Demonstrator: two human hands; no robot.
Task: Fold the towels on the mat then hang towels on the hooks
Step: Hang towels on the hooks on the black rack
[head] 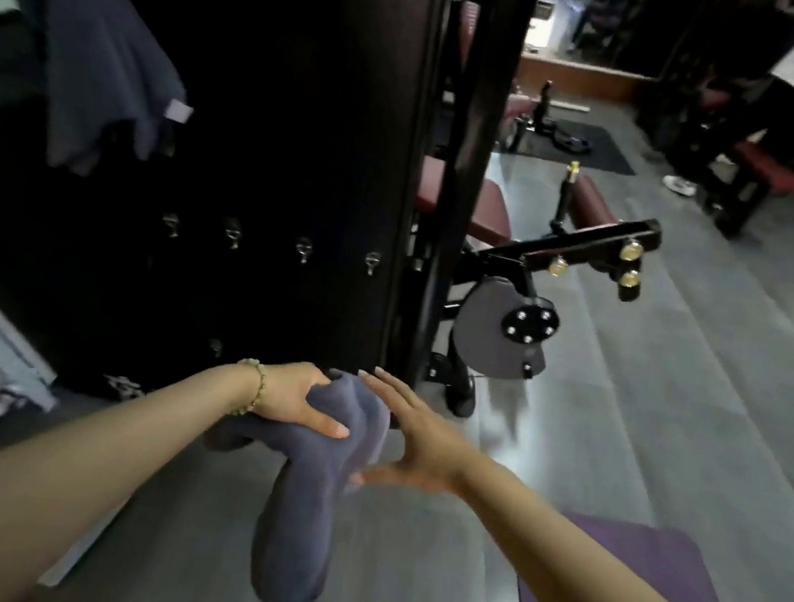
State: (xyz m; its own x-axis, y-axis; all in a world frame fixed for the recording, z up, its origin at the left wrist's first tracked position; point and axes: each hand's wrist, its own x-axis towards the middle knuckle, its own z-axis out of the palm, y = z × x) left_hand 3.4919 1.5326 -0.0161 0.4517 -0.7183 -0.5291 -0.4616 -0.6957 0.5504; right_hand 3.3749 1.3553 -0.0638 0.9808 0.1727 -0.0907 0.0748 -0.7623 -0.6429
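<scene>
One thick slate-blue terry towel [298,519] droops in a soft, plump fold from the left hand [296,397], thumb clamped over it, in mid-air before the dark panel's small metal hooks [304,250]. The right hand [414,439] is just beside it, fingers straight and spread.

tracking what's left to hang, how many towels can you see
2: one hung towel on the dark panel upper left, one folded towel in the left hand. Others may be hidden.
</scene>
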